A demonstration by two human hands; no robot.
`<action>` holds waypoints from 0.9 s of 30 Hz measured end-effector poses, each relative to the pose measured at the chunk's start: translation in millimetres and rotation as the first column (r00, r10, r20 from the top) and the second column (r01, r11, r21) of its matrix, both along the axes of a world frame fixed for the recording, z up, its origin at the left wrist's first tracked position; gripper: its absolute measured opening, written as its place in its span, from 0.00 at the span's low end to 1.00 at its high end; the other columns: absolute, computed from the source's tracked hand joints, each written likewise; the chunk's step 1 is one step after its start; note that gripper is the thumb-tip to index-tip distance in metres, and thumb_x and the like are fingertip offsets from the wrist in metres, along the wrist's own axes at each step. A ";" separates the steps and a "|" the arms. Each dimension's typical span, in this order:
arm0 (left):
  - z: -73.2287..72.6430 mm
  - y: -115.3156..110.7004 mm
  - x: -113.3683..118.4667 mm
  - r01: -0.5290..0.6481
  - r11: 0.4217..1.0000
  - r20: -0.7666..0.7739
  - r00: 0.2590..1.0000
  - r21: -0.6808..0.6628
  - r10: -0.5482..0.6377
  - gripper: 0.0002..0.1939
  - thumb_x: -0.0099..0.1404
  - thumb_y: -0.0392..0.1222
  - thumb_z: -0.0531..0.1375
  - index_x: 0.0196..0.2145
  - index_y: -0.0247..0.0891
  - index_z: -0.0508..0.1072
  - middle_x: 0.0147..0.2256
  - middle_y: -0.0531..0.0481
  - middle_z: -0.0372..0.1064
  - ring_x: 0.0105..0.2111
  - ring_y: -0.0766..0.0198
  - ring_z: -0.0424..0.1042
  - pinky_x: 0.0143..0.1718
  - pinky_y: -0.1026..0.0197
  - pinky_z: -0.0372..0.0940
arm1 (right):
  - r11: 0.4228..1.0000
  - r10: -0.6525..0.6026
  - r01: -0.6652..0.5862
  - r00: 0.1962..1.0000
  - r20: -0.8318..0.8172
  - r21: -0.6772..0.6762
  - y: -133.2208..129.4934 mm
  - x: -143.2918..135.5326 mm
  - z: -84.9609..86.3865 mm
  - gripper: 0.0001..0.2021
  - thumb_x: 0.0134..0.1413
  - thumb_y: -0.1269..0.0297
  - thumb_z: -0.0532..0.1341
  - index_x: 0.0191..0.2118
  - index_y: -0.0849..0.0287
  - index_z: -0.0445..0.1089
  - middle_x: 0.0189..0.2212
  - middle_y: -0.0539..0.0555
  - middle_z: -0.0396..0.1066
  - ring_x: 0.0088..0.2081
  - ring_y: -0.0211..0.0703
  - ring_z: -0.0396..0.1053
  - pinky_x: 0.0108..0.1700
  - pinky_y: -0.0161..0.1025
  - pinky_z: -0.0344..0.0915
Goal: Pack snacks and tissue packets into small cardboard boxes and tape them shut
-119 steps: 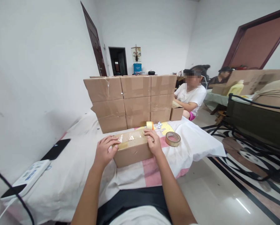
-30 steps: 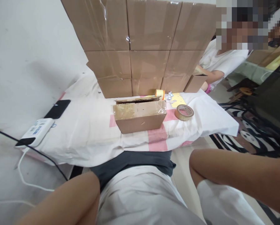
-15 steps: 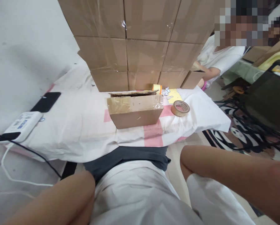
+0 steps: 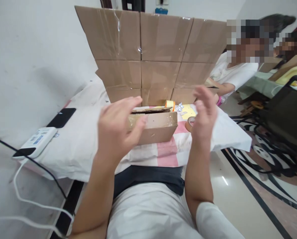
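Observation:
A small cardboard box (image 4: 160, 128) stands on the cloth-covered table in front of me, one flap partly raised along its back edge. My left hand (image 4: 118, 124) is in the air at the box's left end, fingers stretched and thumb apart, hiding that end. To the right of the box, my right hand (image 4: 205, 111) is raised with its fingers apart and nothing in it. Partly behind it lies a roll of brown packing tape (image 4: 188, 124). A yellow-and-white roll (image 4: 170, 105) sits behind the box, beside small scraps on a yellow sheet (image 4: 188, 112).
Taped cardboard boxes (image 4: 160, 43) are stacked like a wall at the back. On the left are a dark phone-like slab (image 4: 61, 118) and a white power strip (image 4: 36, 141) with cables. Another person (image 4: 243, 73) sits at the right, near a dark chair (image 4: 280, 109).
Both my hands have come up into view, from my sides to either side of the box. My view has tilted up, showing the top of the box stack.

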State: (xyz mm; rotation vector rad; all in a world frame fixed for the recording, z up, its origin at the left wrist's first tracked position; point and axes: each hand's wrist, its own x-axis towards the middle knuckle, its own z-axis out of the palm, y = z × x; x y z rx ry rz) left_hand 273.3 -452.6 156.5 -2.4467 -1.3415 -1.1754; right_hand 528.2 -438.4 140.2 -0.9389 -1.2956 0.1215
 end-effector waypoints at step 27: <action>-63.2 87.8 -10.5 -0.081 0.958 -0.314 0.949 -0.276 -0.010 0.32 0.66 0.55 0.58 0.65 0.47 0.63 0.66 0.52 0.58 0.67 0.49 0.56 0.66 0.42 0.48 | 0.947 0.019 -0.131 0.934 -0.356 -0.292 169.4 36.2 -135.0 0.09 0.47 0.58 0.65 0.27 0.58 0.68 0.26 0.47 0.71 0.31 0.38 0.67 0.38 0.34 0.66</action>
